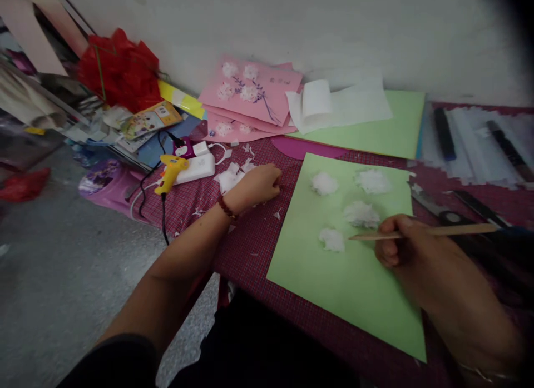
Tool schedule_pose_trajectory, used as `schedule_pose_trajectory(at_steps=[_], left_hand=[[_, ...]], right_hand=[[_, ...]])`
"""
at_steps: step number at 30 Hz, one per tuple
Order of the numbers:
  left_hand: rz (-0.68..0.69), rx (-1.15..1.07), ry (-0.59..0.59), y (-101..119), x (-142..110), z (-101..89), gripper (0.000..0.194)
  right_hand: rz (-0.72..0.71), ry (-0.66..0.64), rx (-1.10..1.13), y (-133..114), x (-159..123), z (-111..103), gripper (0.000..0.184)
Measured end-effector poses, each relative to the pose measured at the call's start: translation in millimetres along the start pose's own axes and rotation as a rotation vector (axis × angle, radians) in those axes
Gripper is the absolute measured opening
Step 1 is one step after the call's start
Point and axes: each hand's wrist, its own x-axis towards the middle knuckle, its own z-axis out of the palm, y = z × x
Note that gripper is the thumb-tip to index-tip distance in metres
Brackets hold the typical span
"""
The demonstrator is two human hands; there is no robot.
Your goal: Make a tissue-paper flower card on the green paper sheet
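Observation:
A green sheet of paper [308, 277] lies in front of me with several white crumpled paper tufts [332, 239] on it. In my right hand [421, 260] is a thin wooden stick [450, 230], held low over the sheet. Its pointed end is just right of the nearest tuft. My left hand [256, 186] rests curled on the checked tablecloth [246, 249], left of the sheet and beside white paper scraps [229, 178]. Its fingers are closed, and I cannot see whether anything is inside them.
A yellow glue gun [171, 174] stands by a white power strip [196, 168], with cables around it. Pink sheets with white flowers [250, 93], a white paper roll [316, 99] and green sheets [404, 121] lie along the wall. Scissors [453, 217] lie at right.

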Motion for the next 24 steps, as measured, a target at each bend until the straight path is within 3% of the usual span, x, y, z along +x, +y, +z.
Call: schedule_pose_trajectory(at_steps=[5,7,11,15,24], left_hand=[[0.029,-0.124,0.091,6.2,-18.1,-25.6,0.010],[0.072,-0.206,0.073,11.8,-30.8,-30.9,0.013],[0.110,-0.188,-0.019,17.5,-45.5,-18.3,0.019],[0.026,-0.030,0.083,10.5,-37.4,-2.1,0.023],[0.042,0.106,-0.046,12.8,-18.8,-3.2,0.026]], right_hand=[[-0.043,-0.041,0.028,2.8,3.2,-3.9,0.029],[-0.049,-0.038,0.018,3.0,3.0,-4.0,0.029],[-0.092,-0.043,-0.022,4.3,2.0,-3.2,0.028],[-0.074,-0.057,-0.007,6.1,2.1,-3.2,0.028],[-0.053,-0.058,-0.005,4.5,2.4,-1.5,0.029]])
